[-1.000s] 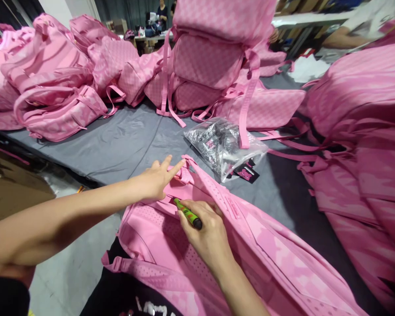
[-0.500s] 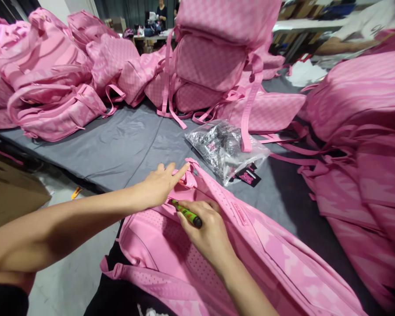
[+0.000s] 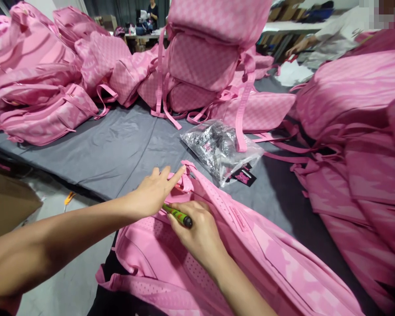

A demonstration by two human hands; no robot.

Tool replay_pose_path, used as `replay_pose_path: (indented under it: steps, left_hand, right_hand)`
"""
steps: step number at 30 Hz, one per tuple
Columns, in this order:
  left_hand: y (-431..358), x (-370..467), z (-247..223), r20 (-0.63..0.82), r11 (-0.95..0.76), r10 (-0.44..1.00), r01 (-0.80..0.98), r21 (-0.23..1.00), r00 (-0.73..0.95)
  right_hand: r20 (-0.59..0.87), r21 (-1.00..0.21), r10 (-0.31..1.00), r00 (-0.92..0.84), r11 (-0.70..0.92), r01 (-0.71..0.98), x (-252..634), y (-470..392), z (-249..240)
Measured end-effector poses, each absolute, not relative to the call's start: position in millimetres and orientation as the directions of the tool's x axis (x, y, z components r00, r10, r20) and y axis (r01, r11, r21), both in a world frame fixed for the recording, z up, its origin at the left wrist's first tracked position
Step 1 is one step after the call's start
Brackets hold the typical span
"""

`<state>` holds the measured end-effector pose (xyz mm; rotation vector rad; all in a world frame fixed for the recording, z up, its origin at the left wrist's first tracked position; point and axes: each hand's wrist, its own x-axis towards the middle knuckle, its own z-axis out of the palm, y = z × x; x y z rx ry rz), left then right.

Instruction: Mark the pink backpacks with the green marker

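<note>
A pink backpack (image 3: 270, 250) with pale camouflage patches lies open at the table's near edge, close to the body. My left hand (image 3: 154, 191) rests on its top edge beside the strap loop, fingers spread. Closed round a green marker (image 3: 179, 216) with a black end is my right hand (image 3: 197, 232), just right of the left. The marker's tip is hidden near my left hand. Beyond the backpack lies a clear plastic bag (image 3: 217, 149) with a black tag (image 3: 244, 175) at its lower corner.
Pink checkered bags (image 3: 204, 61) are stacked on the grey-covered table (image 3: 118, 145). More pink backpacks are heaped at left (image 3: 49, 109) and right (image 3: 355, 96). A person's arm (image 3: 303, 44) shows at the back right, another person far behind. An orange-handled tool (image 3: 69, 198) is below left.
The view has shifted slightly, moving the scene left. My hands stay at the backpack's top edge, the marker still in the right one. The person at the back right has extended an arm.
</note>
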<state>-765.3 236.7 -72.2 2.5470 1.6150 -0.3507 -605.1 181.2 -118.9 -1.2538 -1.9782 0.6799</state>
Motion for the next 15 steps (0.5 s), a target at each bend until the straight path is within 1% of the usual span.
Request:
replay_pose_path:
  steps: [3, 8, 12, 15]
  left_hand:
    - [236.1, -762.3, -68.0, -0.28, -0.42, 0.875, 0.907, -0.032, 0.395]
    - [237.2, -761.1, -67.9, -0.298, -0.41, 0.877, 0.911, -0.052, 0.377]
    - [238.1, -761.7, -70.2, -0.305, -0.417, 0.875, 0.906, -0.076, 0.377]
    - [237.7, -760.4, -69.0, -0.306, -0.411, 0.878, 0.908, -0.082, 0.37]
  right_hand:
    - [0.275, -0.709, 0.917, -0.29, 0.397, 0.583, -598.9, 179.4, -118.1]
    - [0.25, -0.77, 0.923, -0.293, 0.373, 0.517, -598.7, 182.5, -120.0]
    - [0.274, -0.785, 0.918, -0.287, 0.386, 0.484, -604.4, 182.9, -122.2]
    - [0.272, -0.766, 0.922, -0.276, 0.381, 0.518, -601.8, 179.6, -122.7]
